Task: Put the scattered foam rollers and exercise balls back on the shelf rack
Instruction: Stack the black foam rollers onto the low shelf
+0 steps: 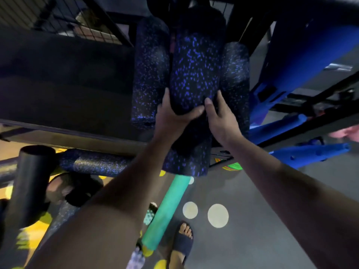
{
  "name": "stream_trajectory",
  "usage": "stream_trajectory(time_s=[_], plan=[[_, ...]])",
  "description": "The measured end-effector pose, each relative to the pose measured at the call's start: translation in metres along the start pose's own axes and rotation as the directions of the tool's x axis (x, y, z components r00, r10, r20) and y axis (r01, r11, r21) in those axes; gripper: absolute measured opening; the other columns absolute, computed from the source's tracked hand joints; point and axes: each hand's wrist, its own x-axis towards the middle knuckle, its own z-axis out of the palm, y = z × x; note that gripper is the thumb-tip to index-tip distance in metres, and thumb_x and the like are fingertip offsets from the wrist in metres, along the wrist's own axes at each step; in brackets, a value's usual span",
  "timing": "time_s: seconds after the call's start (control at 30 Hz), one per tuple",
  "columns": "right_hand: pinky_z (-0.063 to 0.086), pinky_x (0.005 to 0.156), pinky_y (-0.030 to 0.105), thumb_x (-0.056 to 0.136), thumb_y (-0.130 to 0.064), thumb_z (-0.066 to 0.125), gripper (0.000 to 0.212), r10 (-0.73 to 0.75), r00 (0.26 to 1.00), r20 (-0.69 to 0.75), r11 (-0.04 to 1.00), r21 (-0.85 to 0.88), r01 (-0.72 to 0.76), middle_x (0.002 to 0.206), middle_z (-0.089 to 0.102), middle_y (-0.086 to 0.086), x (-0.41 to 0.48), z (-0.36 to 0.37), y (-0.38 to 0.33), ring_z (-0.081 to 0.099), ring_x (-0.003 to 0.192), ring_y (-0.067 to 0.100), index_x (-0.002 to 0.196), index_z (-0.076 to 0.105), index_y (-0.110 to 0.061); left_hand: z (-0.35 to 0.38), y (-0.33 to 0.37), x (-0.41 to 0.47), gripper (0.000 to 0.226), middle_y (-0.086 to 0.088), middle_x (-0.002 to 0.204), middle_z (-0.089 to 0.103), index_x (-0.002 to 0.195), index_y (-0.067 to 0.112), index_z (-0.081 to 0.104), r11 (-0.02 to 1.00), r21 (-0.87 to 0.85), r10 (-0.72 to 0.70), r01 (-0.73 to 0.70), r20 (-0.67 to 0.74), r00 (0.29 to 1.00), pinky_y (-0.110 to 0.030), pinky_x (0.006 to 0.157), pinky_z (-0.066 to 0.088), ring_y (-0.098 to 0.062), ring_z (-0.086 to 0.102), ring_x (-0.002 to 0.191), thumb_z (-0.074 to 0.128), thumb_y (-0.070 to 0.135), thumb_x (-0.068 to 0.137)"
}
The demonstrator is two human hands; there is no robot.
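Shelf rack (pixel 77 133): black frame, dark deck.
On shelf: left speckled roller (pixel 151 74) and right speckled roller (pixel 236 74), lying parallel.
Floor (pixel 262 191): grey.
On floor: teal roller (pixel 165 212), near two pale round marks (pixel 218 215).

Speckled foam roller (pixel 194 70) between two rollers (pixel 151 70)

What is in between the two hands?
A black foam roller with blue speckles lies between the left hand and the right hand. Both hands grip its sides. The head view shows this.
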Motion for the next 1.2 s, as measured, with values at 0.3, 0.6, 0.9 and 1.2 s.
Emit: stream_trajectory(time_s=[0.3, 0.6, 0.9, 1.2], plan=[[0.007, 0.126, 0.051, 0.076, -0.090, 0.043, 0.108, -0.083, 0.945, 0.315, 0.857, -0.461, 0.229, 0.168, 0.017, -0.002, 0.004, -0.017, 0.064, 0.011, 0.155, 0.023, 0.162, 0.010, -0.032, -0.023, -0.023, 0.051, 0.053, 0.001, 0.173, -0.003, 0.152, 0.042, 0.038, 0.638, 0.765, -0.068, -0.092, 0.174, 0.982, -0.064, 0.123, 0.015, -0.046, -0.002, 0.155, 0.048, 0.051, 0.101], [0.005, 0.112, 0.078, 0.051, -0.091, 0.066, 0.146, -0.130, 0.875, 0.465, 0.732, -0.551, 0.402, 0.168, -0.017, 0.002, -0.008, -0.004, 0.059, -0.002, 0.154, 0.043, 0.155, -0.022, -0.038, -0.046, -0.047, 0.048, 0.067, -0.009, 0.156, 0.020, 0.124, 0.032, 0.046, 0.574, 0.818, -0.031, -0.041, 0.072, 0.997, -0.062, 0.102, 0.047, -0.050, 0.029, 0.137, 0.082, 0.057, 0.074], [-0.003, 0.107, 0.081, 0.079, -0.076, 0.057, 0.113, -0.066, 0.917, 0.393, 0.552, -0.751, 0.362, 0.169, -0.002, 0.012, -0.005, 0.019, 0.078, -0.014, 0.150, 0.050, 0.160, -0.005, -0.029, -0.054, -0.052, 0.058, 0.148, -0.026, 0.160, 0.024, 0.161, 0.021, -0.012, 0.652, 0.656, -0.323, 0.379, -0.211, 0.922, -0.054, 0.117, 0.027, -0.045, 0.033, 0.142, 0.088, 0.063, 0.061], [0.011, 0.116, 0.073, 0.074, -0.069, 0.071, 0.116, -0.094, 0.955, 0.283, 0.574, -0.768, 0.284, 0.169, -0.007, 0.010, -0.009, 0.010, 0.079, -0.002, 0.154, 0.039, 0.161, 0.008, -0.026, -0.051, -0.070, 0.007, 0.145, -0.025, 0.146, 0.031, 0.161, 0.027, -0.016, 0.665, 0.708, -0.279, 0.238, -0.059, 0.958, -0.054, 0.111, 0.033, -0.044, 0.034, 0.129, 0.086, 0.062, 0.063]])
